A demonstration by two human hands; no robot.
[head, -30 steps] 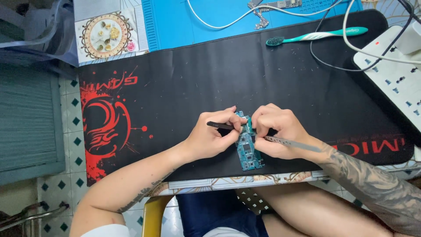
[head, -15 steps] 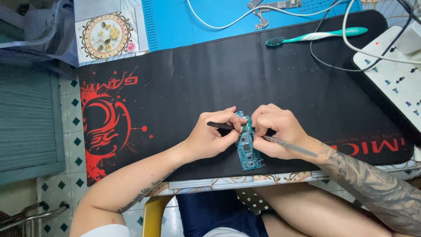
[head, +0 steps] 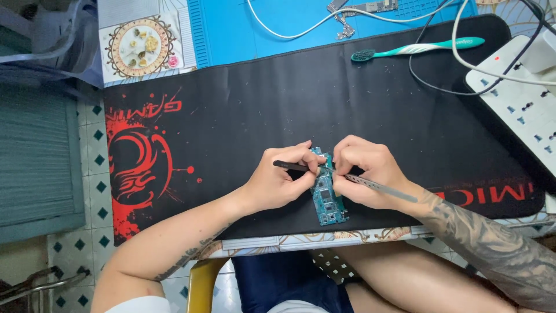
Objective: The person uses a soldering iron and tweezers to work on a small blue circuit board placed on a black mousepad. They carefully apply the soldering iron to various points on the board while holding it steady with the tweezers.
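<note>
Blue-green circuit board lies on black desk mat, near front edge, between both hands; left hand pinches dark tool, right hand grips metal tweezers, tips at board

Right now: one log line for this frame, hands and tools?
left hand: holds black tool | right hand: holds metal tweezers | both tips on blue-green circuit board | board on black desk mat
</note>
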